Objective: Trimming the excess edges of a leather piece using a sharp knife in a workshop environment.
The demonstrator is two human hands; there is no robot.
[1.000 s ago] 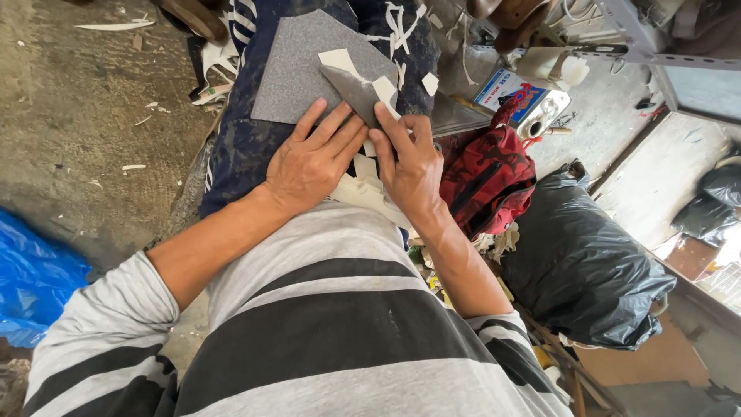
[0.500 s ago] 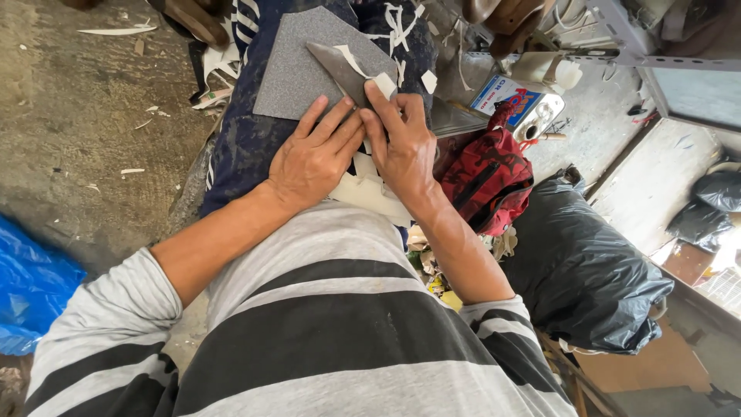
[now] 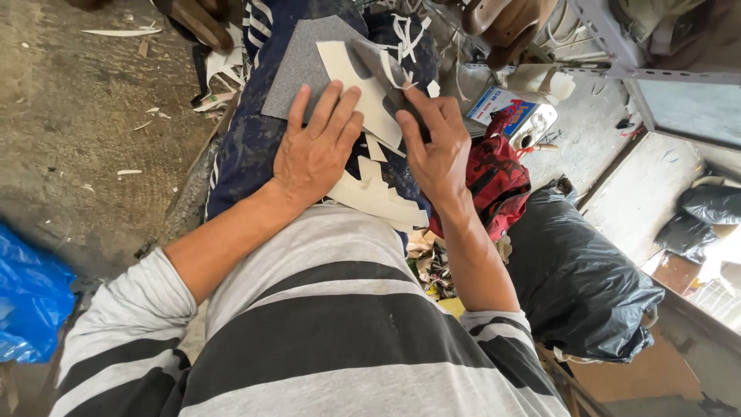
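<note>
- Far to my left one blue plastic bag [image 3: 31,297] lies on the dirt floor [image 3: 85,139], with a few pale offcuts scattered on the ground above it.
- Across my lap lies one dark blue cloth [image 3: 247,147], which serves as my worktop.
- On that cloth rests one grey sheet [image 3: 297,66], rough-looking and roughly square.
- My left hand [image 3: 312,154] lies flat, palm down, its fingers [image 3: 328,104] spread apart and pressing on the grey sheet and on the lower edge of one cream pattern piece [image 3: 359,89] that lies over it.
- Below my hands, against my striped shirt, sits a loose heap of cream scraps [image 3: 378,197]; I cannot count them exactly, as they overlap.
- My right hand [image 3: 440,150] is just beside the left; its thumb and forefinger are pinched together on the grey folded flap [image 3: 382,66] at the upper edge of the cream pattern piece, the other fingers half curled.
- Thin white trimmings [image 3: 401,35] lie on the cloth just above that spot.
- Right of my right hand is one red patterned bag [image 3: 498,181], touching my forearm.
- Further right, one big black plastic sack [image 3: 579,278] sits on the floor, and two more black sacks [image 3: 706,212] lie near the right edge.
</note>
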